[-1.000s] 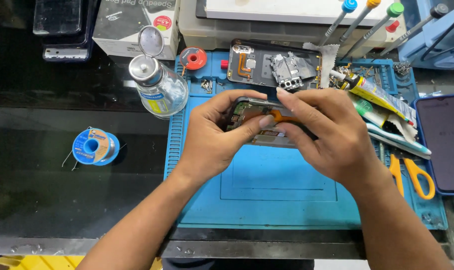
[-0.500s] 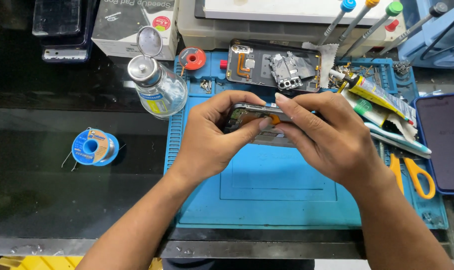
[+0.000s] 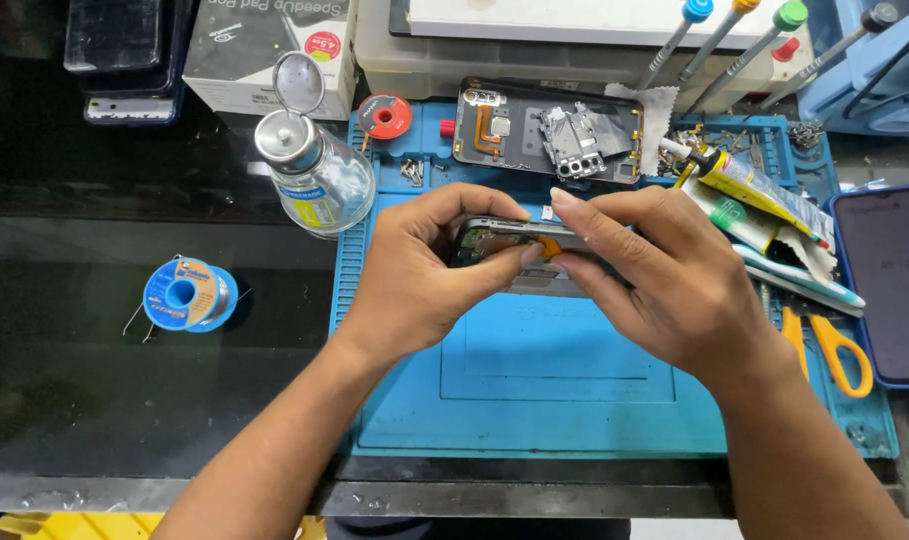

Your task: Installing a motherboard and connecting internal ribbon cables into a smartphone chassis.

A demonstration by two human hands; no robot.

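Observation:
Both hands hold an opened phone body [image 3: 499,240] tilted on edge above a blue work mat [image 3: 554,400]. My left hand [image 3: 424,265] grips its left end, thumb on top. My right hand [image 3: 664,275] pinches the middle and right part, with the fingertips beside a small orange flex piece [image 3: 549,246] inside the phone. The hands hide most of the phone. A second opened phone frame [image 3: 544,130] lies flat at the mat's far edge.
A glass dispenser bottle [image 3: 314,175] with its lid flipped up stands left of the mat. A blue solder spool [image 3: 187,293] is further left. Glue tubes [image 3: 744,190], yellow-handled scissors [image 3: 824,345] and a dark phone [image 3: 889,285] are at right. Screwdrivers [image 3: 734,40] stand behind.
The hands and phone stay in nearly the same place; my right fingers have shifted slightly along the phone's top edge.

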